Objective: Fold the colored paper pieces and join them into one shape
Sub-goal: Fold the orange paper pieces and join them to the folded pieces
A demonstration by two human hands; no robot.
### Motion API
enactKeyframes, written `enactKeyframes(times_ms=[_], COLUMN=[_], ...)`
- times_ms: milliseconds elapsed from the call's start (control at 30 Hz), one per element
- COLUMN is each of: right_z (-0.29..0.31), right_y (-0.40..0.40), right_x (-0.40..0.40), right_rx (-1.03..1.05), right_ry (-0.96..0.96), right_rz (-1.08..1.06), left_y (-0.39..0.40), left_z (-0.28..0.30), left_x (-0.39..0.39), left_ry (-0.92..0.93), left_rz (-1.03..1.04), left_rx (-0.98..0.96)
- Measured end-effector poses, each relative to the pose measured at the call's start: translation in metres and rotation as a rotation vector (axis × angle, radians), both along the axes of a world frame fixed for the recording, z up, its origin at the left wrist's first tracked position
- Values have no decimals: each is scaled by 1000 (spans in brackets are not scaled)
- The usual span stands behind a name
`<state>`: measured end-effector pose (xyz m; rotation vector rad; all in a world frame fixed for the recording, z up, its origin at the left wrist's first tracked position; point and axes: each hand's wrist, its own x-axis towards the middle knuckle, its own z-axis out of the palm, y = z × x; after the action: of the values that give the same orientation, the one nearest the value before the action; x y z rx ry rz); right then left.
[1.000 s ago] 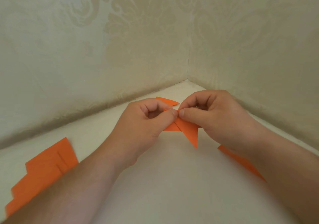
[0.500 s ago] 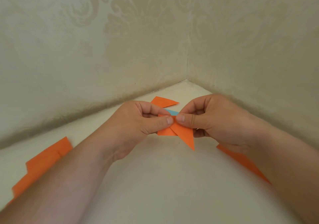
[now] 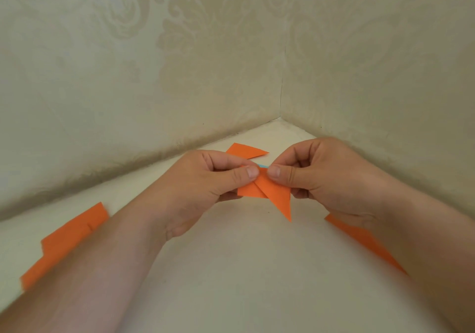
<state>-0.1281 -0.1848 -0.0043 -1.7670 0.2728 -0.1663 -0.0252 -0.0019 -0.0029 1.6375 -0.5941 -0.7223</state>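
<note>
A folded orange paper piece (image 3: 270, 191) with a pointed tip hanging down is held just above the white surface. My left hand (image 3: 205, 186) pinches its left side between thumb and fingers. My right hand (image 3: 326, 178) pinches its right side, thumb tip almost touching the left thumb. A thin sliver of blue paper (image 3: 263, 165) shows at the top edge between the thumbs. Another folded orange piece (image 3: 246, 150) lies on the surface just behind my hands.
A stack of orange paper strips (image 3: 66, 242) lies at the left, partly under my left forearm. One more orange piece (image 3: 365, 240) lies at the right under my right wrist. Patterned walls meet in a corner (image 3: 281, 117) close behind.
Both hands have lifted and tilted the folded piece, so its orange face and a blue edge show. The thumbs now press side by side on its top.
</note>
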Motion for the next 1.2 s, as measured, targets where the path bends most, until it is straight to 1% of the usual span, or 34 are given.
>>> enactKeyframes(times_ms=[167, 367, 500, 633, 833, 1033, 1200], right_z=[0, 0, 0, -1, 1, 2, 2], right_y=[0, 1, -1, 1, 6, 7, 6], right_x=[-1, -1, -1, 0, -1, -1, -1], right_rx=[-58, -61, -46, -26, -13, -32, -15], right_ry=[-20, -35, -36, -29, -50, -96, -84], right_rz=[10, 26, 51, 67, 46, 39, 64], left_y=[-2, -1, 0, 0, -3, -2, 1], left_z=[-1, 0, 0, 0, -4, -3, -1], left_x=[-1, -1, 1, 0, 0, 0, 2], left_ry=[-22, -61, -30, -8, -18, 31, 62], left_rz=[71, 42, 34, -28, 26, -3, -38], left_rx=[-7, 1, 1, 8, -26, -66, -62])
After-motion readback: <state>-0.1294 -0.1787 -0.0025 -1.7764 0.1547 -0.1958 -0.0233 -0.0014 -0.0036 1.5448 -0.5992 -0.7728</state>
